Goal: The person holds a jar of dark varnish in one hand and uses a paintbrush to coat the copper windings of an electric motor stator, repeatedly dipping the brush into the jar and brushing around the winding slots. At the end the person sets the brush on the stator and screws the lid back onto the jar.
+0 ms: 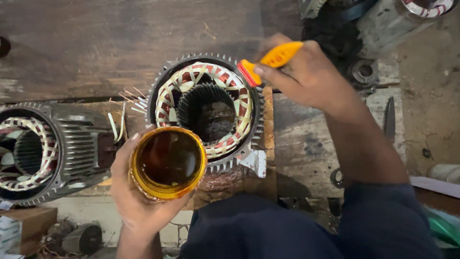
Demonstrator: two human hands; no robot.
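My left hand holds a round yellow-rimmed tin of dark amber liquid, low and just left of centre. My right hand grips a paintbrush with an orange-yellow handle and red ferrule. The brush end touches the upper right rim of a finned motor stator that stands upright on the wooden bench. Copper windings tied with pale tape ring the stator's bore. The tin overlaps the stator's lower left edge. The bristles are hidden behind my fingers.
A second finned stator lies at the left. Another motor body sits at the top right beside a round metal part. A dark blade-like tool lies at the right. Small motor parts rest on the floor, lower left.
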